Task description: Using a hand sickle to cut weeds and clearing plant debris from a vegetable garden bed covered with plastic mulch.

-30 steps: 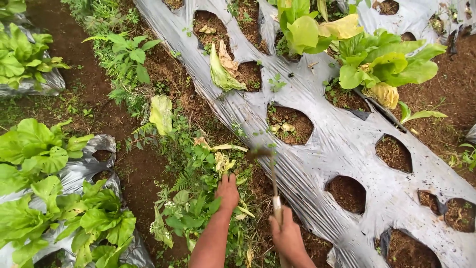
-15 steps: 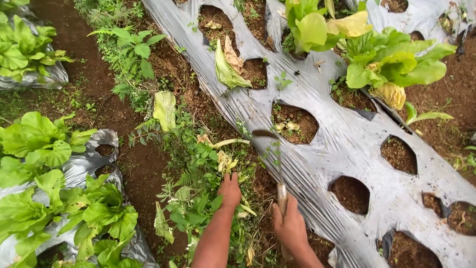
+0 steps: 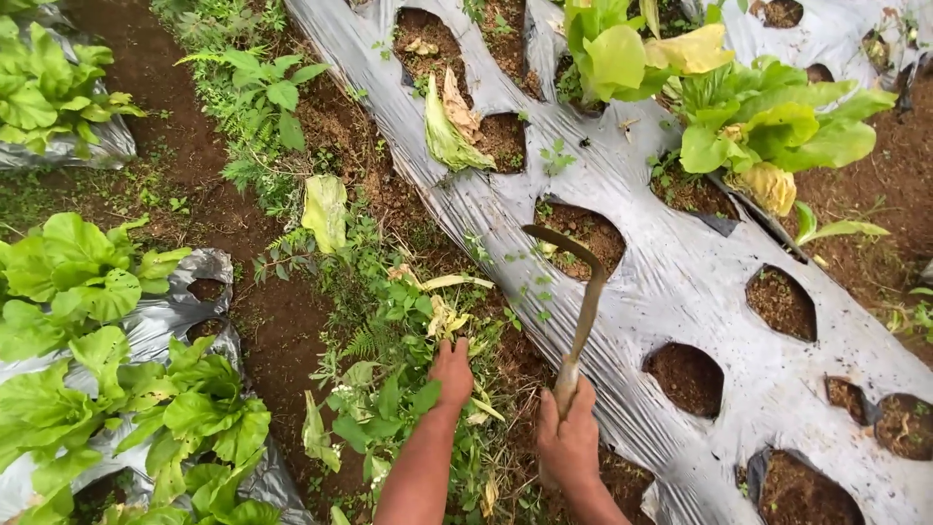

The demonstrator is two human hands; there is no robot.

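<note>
My right hand (image 3: pixel 569 442) grips the wooden handle of a curved sickle (image 3: pixel 580 292). Its dark blade is raised and hooks left above the silver plastic mulch (image 3: pixel 680 282), near a planting hole (image 3: pixel 581 229). My left hand (image 3: pixel 451 373) is closed around a clump of green weeds (image 3: pixel 394 389) growing at the edge of the mulch, with yellowed leaves just above its fingers.
Leafy green plants (image 3: pixel 758 126) grow from mulch holes at the upper right. More leafy plants (image 3: pixel 87 321) on a second mulch strip fill the left. A bare brown soil path (image 3: pixel 282 331) runs between the two beds, with ferns (image 3: pixel 262 97) and fallen leaves.
The sickle has swung up and forward, its blade now lifted above the mulch. My left hand has stayed on the weed clump, and the view has shifted slightly.
</note>
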